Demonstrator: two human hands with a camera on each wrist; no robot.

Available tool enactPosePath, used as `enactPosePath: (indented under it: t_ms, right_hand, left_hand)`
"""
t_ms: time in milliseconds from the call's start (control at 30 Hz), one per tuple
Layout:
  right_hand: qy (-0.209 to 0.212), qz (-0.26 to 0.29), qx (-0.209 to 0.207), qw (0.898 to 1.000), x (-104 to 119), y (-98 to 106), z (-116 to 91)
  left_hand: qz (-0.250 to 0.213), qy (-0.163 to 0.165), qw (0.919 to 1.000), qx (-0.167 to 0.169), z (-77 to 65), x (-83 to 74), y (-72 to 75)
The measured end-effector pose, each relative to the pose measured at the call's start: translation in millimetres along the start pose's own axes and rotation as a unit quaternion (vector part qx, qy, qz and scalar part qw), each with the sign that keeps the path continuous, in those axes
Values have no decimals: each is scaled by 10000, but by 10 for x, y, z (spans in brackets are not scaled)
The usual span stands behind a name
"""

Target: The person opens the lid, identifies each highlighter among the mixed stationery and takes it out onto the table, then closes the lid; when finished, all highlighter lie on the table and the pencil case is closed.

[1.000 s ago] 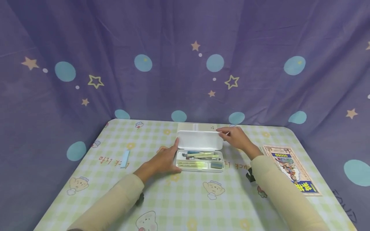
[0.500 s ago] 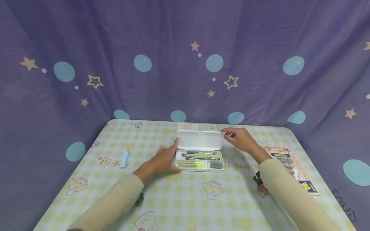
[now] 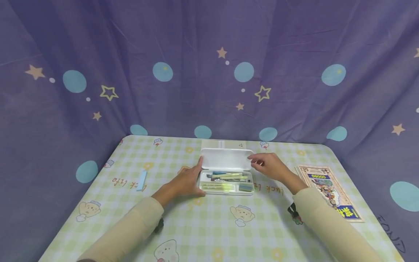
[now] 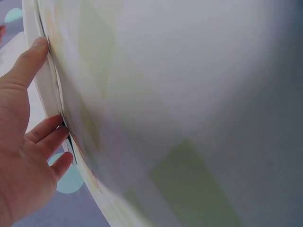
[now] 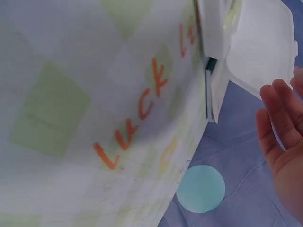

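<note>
A white pencil case [image 3: 226, 194] stands with its lid [image 3: 226, 159] raised at the back. Several pens [image 3: 229, 176] lie in its rear compartment; pale yellow sticks [image 3: 216, 186] and a blue-grey eraser-like block [image 3: 245, 187] are in the front one. My left hand [image 3: 184, 182] holds the case's left end, thumb at the front corner and a finger up by the lid. In the left wrist view, thumb and fingers [image 4: 52, 135] touch the case's edge. My right hand [image 3: 270, 165], fingers loosely bent, is at the lid's right edge; I cannot tell whether it touches.
Behind the lid lies a beige notebook [image 3: 229, 144], partly hidden. A light blue strip-like box [image 3: 142, 181] lies on the left of the checked tablecloth [image 3: 196, 233]. Printed booklets [image 3: 330, 193] lie at the right, partly covered by my right sleeve. A purple curtain [image 3: 209, 36] hangs behind.
My right hand has left the lid's top right corner, drawn to the right, then come back lower beside the lid's right edge. The left hand and the case have stayed put.
</note>
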State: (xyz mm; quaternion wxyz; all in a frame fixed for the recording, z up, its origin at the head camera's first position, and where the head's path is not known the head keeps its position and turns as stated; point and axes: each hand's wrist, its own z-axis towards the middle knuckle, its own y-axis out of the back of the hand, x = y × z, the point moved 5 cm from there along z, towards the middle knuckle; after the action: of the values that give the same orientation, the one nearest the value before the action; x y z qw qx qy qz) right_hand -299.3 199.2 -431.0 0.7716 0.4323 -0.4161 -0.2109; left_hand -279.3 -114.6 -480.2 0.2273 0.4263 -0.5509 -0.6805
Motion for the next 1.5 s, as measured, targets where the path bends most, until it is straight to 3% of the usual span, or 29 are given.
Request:
enactPosePath:
  t_ms: [233,600,967,1500]
  right_hand:
    - [16,-99,512,9986,14,-170,-61]
    - [175,-423,887,9950,37,-350,-74]
    - [388,-632,1038,9918,22,-458,-100]
    - [720,-1031,1077,9862,57,-459,-103]
  left_hand:
    - [40,-43,10000,-69,-12,-11,19]
    - [21,48,10000,83,-3,20,-15]
    - [-92,73,9999,56,-12,1,-2]
    - [-110,54,9999,19,-2,-15,14]
